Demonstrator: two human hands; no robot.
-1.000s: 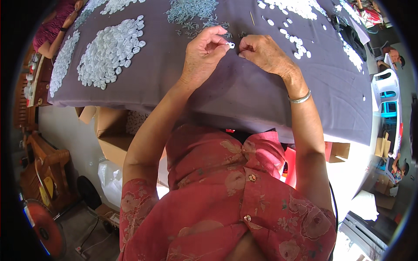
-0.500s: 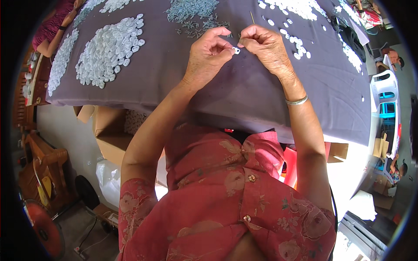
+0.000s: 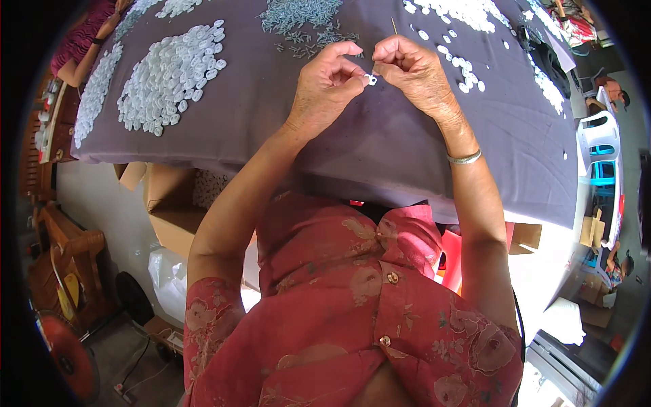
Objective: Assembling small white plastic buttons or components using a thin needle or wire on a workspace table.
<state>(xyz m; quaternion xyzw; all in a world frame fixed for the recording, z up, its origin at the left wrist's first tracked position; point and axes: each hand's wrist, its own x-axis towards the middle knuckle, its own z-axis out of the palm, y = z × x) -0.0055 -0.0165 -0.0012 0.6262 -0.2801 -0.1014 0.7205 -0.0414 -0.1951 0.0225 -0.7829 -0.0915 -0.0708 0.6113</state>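
Observation:
My left hand (image 3: 325, 88) pinches a small white plastic piece (image 3: 371, 80) with a hole in it, between thumb and forefinger. Close to its right side, my right hand (image 3: 415, 76) is closed in a pinch. A thin brass-coloured rod (image 3: 393, 26) sticks up behind the right hand's fingers; its lower end is hidden, and it appears to be in that grip. The right fingertips are at the edge of the white piece, and I cannot tell what lies between them. Both hands are raised over the dark tablecloth (image 3: 271, 129).
A big heap of oval white pieces (image 3: 166, 78) lies on the left. Small grey-blue pins (image 3: 298, 17) are piled beyond my hands. Loose white pieces (image 3: 466, 74) are scattered at right, near a larger white pile (image 3: 461, 15). Another person's arm (image 3: 85, 57) shows at far left.
Both hands hold nearly the same pose. The white piece and the right fingers have shifted very slightly to the right.

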